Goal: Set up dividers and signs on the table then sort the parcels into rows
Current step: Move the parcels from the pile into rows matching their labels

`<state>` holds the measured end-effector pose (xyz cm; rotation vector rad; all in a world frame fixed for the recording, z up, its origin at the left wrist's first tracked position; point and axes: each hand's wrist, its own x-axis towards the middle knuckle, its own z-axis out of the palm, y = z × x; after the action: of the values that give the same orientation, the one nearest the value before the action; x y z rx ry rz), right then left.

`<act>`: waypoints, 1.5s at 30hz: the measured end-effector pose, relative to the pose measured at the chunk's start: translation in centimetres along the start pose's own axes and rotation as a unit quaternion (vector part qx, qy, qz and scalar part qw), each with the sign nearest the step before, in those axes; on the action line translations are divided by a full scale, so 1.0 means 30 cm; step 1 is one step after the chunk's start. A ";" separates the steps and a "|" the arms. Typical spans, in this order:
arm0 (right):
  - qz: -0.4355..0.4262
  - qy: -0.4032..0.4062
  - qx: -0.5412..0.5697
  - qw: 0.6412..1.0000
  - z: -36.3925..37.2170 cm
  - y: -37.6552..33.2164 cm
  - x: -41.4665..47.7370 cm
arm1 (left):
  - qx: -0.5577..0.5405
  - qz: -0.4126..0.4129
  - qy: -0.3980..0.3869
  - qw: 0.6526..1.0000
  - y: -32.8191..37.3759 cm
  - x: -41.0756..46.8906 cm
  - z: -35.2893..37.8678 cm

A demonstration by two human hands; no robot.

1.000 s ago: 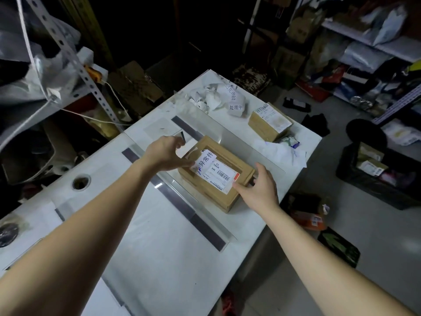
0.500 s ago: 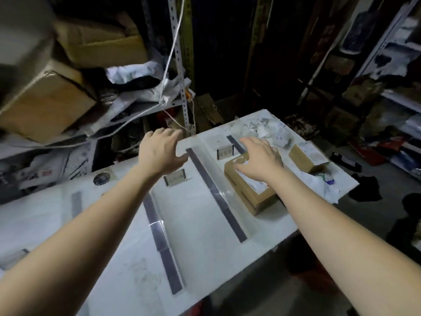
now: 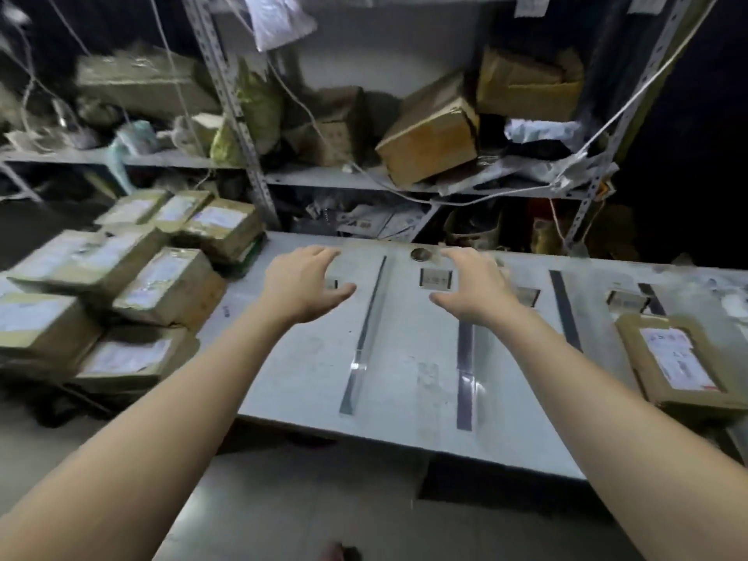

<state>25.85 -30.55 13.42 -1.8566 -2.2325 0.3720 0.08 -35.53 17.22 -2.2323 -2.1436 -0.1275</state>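
Dividers parallel, long axes front-to-back across table

Parcel stack left of table; one parcel on right end.

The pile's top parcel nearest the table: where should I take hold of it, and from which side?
Probably grip the parcel by two opposite side walls, left hand and right hand one on each, coming from above on the table side. It lies label-up, slightly tilted, on other parcels, so its underside is blocked while those walls show free.
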 end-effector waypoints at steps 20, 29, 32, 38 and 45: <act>-0.131 -0.057 -0.057 0.988 0.447 -1.315 0.063 | -0.032 -0.141 -0.027 0.989 -1.323 -0.445 -0.003; -0.163 -0.076 0.019 0.984 0.670 -1.655 0.271 | -0.060 -0.212 -0.037 0.975 -1.766 -0.372 0.069; -0.184 -0.107 0.053 0.976 0.777 -1.802 0.335 | -0.056 -0.244 -0.054 0.967 -1.917 -0.367 0.107; -0.206 -0.167 0.090 0.960 0.946 -2.028 0.383 | -0.100 -0.319 -0.079 0.939 -2.168 -0.394 0.208; -0.114 -0.178 0.134 0.968 1.100 -2.190 0.354 | -0.201 -0.334 -0.109 0.914 -2.405 -0.415 0.350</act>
<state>-47.74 -33.32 3.71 -1.4683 -2.4340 0.9765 -72.18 -44.00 3.83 -1.5963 -3.1726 -0.3876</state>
